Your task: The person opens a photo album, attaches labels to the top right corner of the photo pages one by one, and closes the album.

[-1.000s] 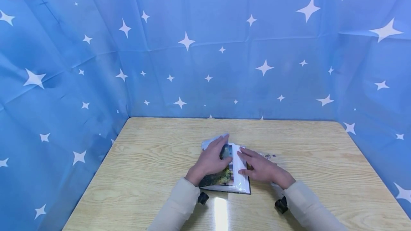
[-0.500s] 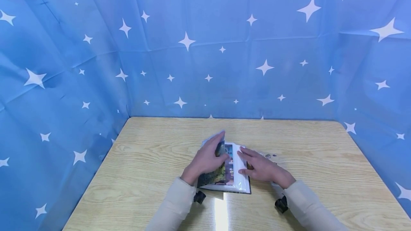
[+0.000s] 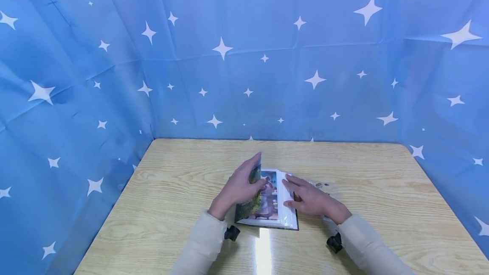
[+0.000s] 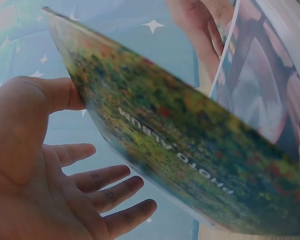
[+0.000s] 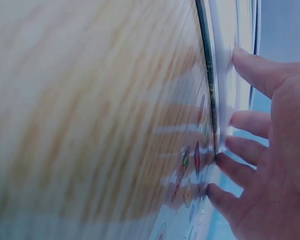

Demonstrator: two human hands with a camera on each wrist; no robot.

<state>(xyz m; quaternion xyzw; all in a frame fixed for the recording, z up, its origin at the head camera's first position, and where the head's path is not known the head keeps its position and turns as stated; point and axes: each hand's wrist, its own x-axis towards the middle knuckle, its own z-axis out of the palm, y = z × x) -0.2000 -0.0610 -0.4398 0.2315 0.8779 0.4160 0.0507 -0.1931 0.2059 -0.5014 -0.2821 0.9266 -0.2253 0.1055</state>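
A photo album [image 3: 288, 220] lies on the table, its cover [image 4: 180, 145] lifted at a slant on the left. The cover is printed with green foliage and the words PHOTO ALBUM. My left hand [image 3: 238, 186] is at this cover; in the left wrist view its thumb meets the cover's edge and the other fingers are fairly straight. Beneath the cover shows a picture page [image 3: 270, 198]. My right hand [image 3: 311, 196] rests with extended fingers on the album's right side; in the right wrist view its fingertips [image 5: 242, 55] touch the page edges.
A clear sheet with small coloured designs [image 3: 318, 185] lies right of the album, partly under my right hand and forearm. The wooden table [image 3: 183, 181] backs onto a blue curtain [image 3: 267, 71] with white stars. A dark wrist device [image 3: 334, 243] hangs below my right wrist.
My left hand has moved left, raising the album's cover with it and uncovering more of the picture page. The right hand has stayed in place.
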